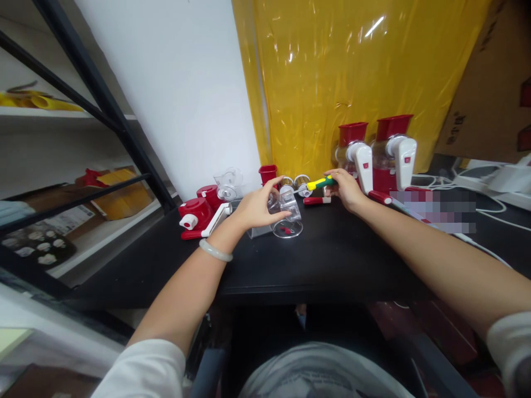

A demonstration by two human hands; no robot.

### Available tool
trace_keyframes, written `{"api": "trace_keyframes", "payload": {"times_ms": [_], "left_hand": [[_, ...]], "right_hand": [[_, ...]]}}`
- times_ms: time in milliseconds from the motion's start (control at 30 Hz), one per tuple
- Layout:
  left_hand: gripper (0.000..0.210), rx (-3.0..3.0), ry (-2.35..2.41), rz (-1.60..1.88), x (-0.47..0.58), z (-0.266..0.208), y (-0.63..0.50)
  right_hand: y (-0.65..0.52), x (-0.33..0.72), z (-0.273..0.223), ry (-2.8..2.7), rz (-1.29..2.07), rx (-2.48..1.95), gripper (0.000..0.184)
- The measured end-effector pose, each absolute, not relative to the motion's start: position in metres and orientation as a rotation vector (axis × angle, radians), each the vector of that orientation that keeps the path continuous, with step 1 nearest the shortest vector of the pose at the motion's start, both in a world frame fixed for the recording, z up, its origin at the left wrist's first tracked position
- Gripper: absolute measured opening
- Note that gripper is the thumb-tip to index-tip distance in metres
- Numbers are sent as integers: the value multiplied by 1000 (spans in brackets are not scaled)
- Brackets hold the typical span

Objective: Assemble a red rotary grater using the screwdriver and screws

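Two bare hands over black tabletop [332, 260]. Left hand [259, 210] curled around clear plastic grinder housing [286, 213], standing mid-table on round transparent base. Right hand [346, 190] closed on green-and-yellow-handled screwdriver [321, 183], tip pointing left toward housing's top. Two assembled red-and-white rotary grinders [379, 152] just behind right hand; red-and-white crank parts [201, 215] left of left wrist.

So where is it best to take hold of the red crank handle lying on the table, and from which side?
Probably at the middle of the red handle, pinched from above across its narrow width. It lies flat on the black table, so only the top and long sides are free. Come from the near side; the right hand with the screwdriver sits just behind it.
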State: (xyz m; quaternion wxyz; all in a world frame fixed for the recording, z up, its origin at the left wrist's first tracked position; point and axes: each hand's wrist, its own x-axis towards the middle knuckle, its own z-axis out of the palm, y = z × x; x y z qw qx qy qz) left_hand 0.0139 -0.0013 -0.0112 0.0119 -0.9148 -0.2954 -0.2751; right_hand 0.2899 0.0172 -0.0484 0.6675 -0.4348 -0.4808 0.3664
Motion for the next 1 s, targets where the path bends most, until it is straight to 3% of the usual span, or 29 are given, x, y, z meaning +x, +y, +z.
{"api": "trace_keyframes", "payload": {"times_ms": [333, 633, 733, 867, 1000], "left_hand": [[88, -2842, -906, -868, 13, -13, 0], [89, -2859, -913, -855, 14, -11, -2], [88, -2841, -909, -858, 13, -12, -2], [86, -2837, -897, -866, 13, -12, 0], [89, -2846, -915, -864, 13, -12, -1]], "right_hand": [[23, 293, -55, -1147, 738, -943, 16], [24, 295, -58, -1202, 694, -1005, 43], [23, 294, -55, -1159, 719, -1040, 39], [19, 290, -48, -1078, 862, -991, 18], [18, 290, -46, -1099, 838, -991, 15]]}}
